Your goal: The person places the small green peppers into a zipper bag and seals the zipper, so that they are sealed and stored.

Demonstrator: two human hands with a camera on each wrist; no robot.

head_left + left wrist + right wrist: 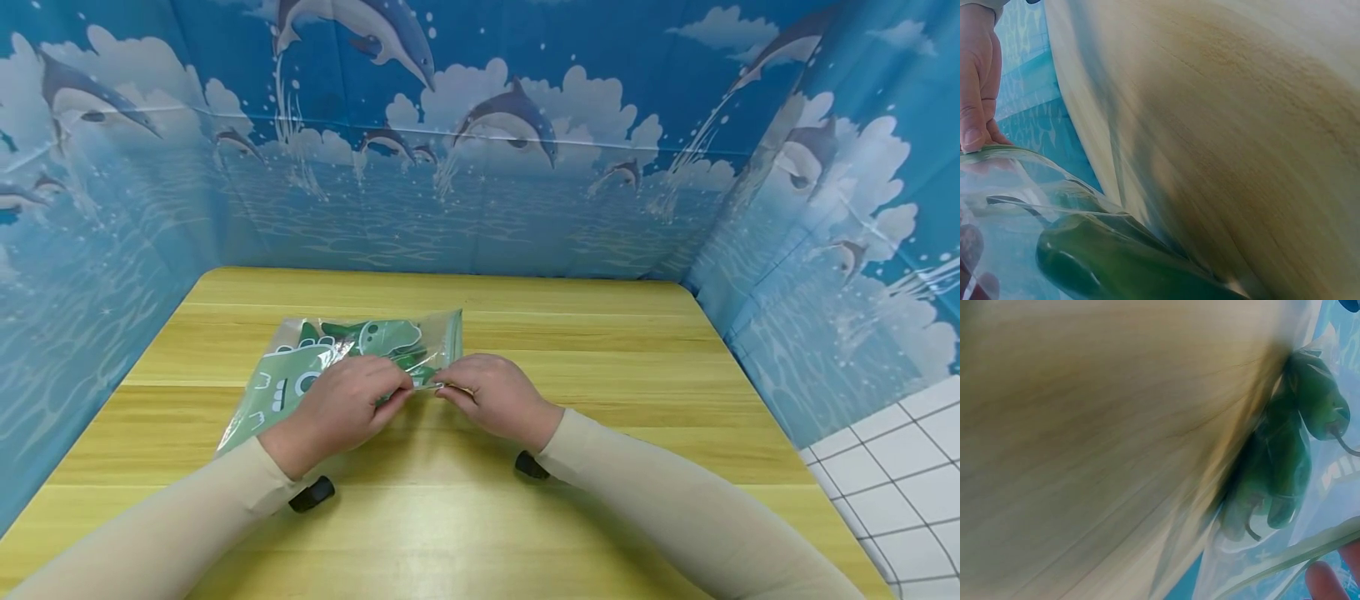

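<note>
A clear zip bag [258, 400] with a green cartoon print lies on the left half of the table. Green peppers [1290, 462] with thin stems show through its plastic in the right wrist view; one rounded green pepper [1104, 256] fills the bottom of the left wrist view. My left hand [348, 404] pinches the bag's near edge close to the zip end, thumb against forefinger. Just to its right, my right hand [498, 396] pinches the near corner of the zip strip [453, 337]. Little space separates the two sets of fingertips. Part of the bag is hidden behind my left hand.
The yellow wood-grain table [615, 358] extends to both sides of the bag. A blue dolphin-print curtain [495, 225] surrounds it at the back and sides. White tiles [900, 475] show at the right. A black wrist device [311, 494] sits under the left cuff.
</note>
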